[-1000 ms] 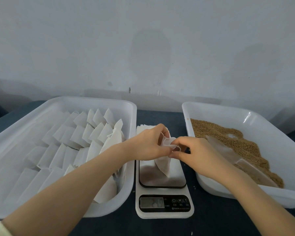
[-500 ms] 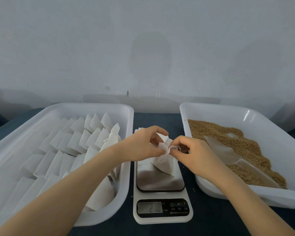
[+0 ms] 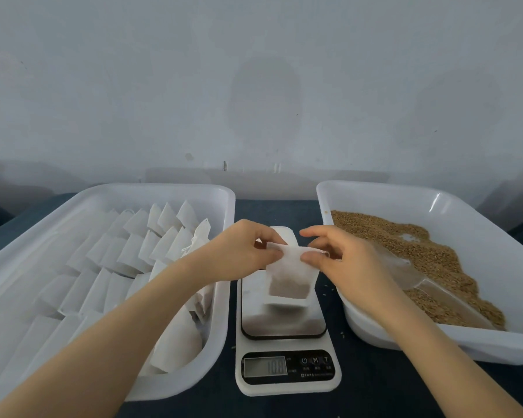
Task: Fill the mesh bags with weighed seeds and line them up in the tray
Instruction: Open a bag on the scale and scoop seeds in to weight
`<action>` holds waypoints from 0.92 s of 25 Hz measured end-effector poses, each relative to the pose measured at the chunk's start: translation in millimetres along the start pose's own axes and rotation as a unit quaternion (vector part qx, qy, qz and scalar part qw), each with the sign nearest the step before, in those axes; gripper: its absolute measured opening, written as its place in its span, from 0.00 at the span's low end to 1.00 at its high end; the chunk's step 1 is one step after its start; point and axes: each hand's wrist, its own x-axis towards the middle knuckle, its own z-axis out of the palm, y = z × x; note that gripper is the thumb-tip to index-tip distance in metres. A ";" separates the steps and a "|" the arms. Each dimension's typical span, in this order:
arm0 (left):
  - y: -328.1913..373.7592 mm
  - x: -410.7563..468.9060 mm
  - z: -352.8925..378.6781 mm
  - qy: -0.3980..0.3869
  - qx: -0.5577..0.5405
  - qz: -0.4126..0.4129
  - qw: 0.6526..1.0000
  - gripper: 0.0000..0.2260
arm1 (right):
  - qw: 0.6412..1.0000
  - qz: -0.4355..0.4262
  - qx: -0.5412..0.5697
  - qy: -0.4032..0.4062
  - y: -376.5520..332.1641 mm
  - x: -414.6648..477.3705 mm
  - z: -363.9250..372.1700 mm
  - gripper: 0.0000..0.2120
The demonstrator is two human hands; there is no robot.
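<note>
Both hands [image 3: 245, 251] [image 3: 338, 260] clamped on mesh bag [image 3: 290, 279], mouth up, long axis upright, above scale [image 3: 284, 327]; dark desk [image 3: 375, 384], pale wall [image 3: 254, 86].

- You have two hands in the shot: your left hand [image 3: 242, 251] and your right hand [image 3: 338, 260], both pinching the top of one mesh bag [image 3: 290, 276].
- Two white trays sit before you: the left tray [image 3: 163, 191] and the right tray [image 3: 375, 188].
- One digital scale [image 3: 284, 369] stands between them.
- One clear scoop [image 3: 429, 285] lies in the one heap of seeds [image 3: 390, 233].
- Your filled bags [image 3: 139, 251] run to dozens, in overlapping rows; an exact count cannot be told.
</note>
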 end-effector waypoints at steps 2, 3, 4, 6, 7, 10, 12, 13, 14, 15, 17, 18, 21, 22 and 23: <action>-0.3 -0.7 1.6 0.002 -0.011 0.002 1.000 0.06 | 0.998 0.009 -0.032 -0.045 -1.6 -0.4 0.7 0.11; 0.6 -1.5 1.8 0.006 -0.015 0.004 1.000 0.05 | 0.998 0.011 -0.048 -0.045 -2.0 0.3 1.1 0.07; -1.1 -1.8 2.5 0.002 -0.021 0.009 1.000 0.04 | 0.998 0.011 -0.048 -0.035 -2.7 0.9 0.8 0.04; -2.7 -3.0 4.9 -0.011 -0.017 0.010 1.000 0.03 | 0.999 0.004 -0.036 -0.021 -3.7 0.6 0.3 0.02; -2.1 -3.5 6.3 -0.018 0.004 0.006 1.000 0.06 | 0.999 0.001 -0.034 -0.022 -3.9 0.1 0.2 0.03; -3.5 -1.0 9.5 -0.031 0.070 0.010 0.997 0.08 | 0.999 -0.001 -0.043 -0.009 -3.1 -0.1 -0.4 0.01; -2.8 -2.1 8.2 -0.027 0.071 -0.003 0.997 0.15 | 0.999 0.009 -0.035 0.003 -2.1 0.8 -0.2 0.01; -1.0 -2.9 6.7 -0.026 0.078 -0.008 0.997 0.16 | 1.000 0.013 -0.028 0.004 -2.0 1.0 -0.1 0.01; 0.7 -3.1 4.9 -0.026 0.092 -0.014 0.995 0.17 | 1.000 0.013 -0.025 0.003 -2.4 1.5 -0.6 0.01; 3.4 -2.8 2.4 -0.025 0.110 -0.020 0.993 0.18 | 1.000 0.011 -0.024 -0.001 -3.1 2.9 -1.3 0.02; 8.3 -1.9 -2.5 -0.012 0.139 -0.031 0.990 0.20 | 1.000 0.008 -0.017 -0.013 -4.7 5.5 -2.9 0.03; 9.6 -2.0 -3.7 -0.003 0.144 -0.036 0.989 0.21 | 1.000 0.006 -0.014 -0.018 -5.2 6.6 -3.3 0.03; 7.7 -8.0 1.0 0.002 0.141 -0.040 0.989 0.21 | 1.000 0.012 -0.016 -0.021 -2.9 5.9 -2.1 0.02; 5.3 -10.8 4.7 0.003 0.137 -0.040 0.990 0.21 | 0.999 0.012 -0.020 -0.022 -1.8 4.3 -1.0 0.02; 3.2 -13.2 7.7 0.006 0.134 -0.042 0.990 0.20 | 0.999 0.010 -0.022 -0.022 -0.7 3.2 0.2 0.02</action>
